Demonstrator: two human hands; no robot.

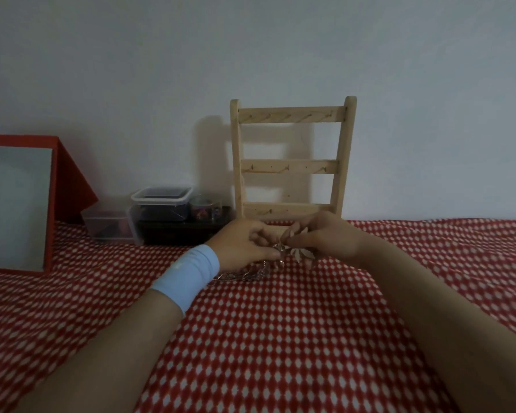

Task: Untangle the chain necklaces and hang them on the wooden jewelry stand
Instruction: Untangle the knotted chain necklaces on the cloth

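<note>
Tangled necklaces [252, 273] at frame centre on the red dotted cloth [280, 338], long axis running lower left to upper right. Left hand [245, 245] and right hand [319, 236] each pinch the raised right end; stand [289, 166] upright just behind.

1. Both forearms reach forward from the lower corners and converge, so the hands nearly meet at mid-frame.
2. The left forearm [116, 338] comes in from the lower left, bare except for a pale blue wristband [188, 275] (worn snug at the wrist).
3. The left hand [242, 244] lies back-up with its fingers curled toward the other hand. It seems to pinch the chain necklaces [280, 248], though blur hides the exact grip.
4. The right forearm [429, 308] comes in bare from the lower right.
5. The right hand [322, 235] has its fingertips [292, 232] bunched together, pinching the same tangle.
</note>
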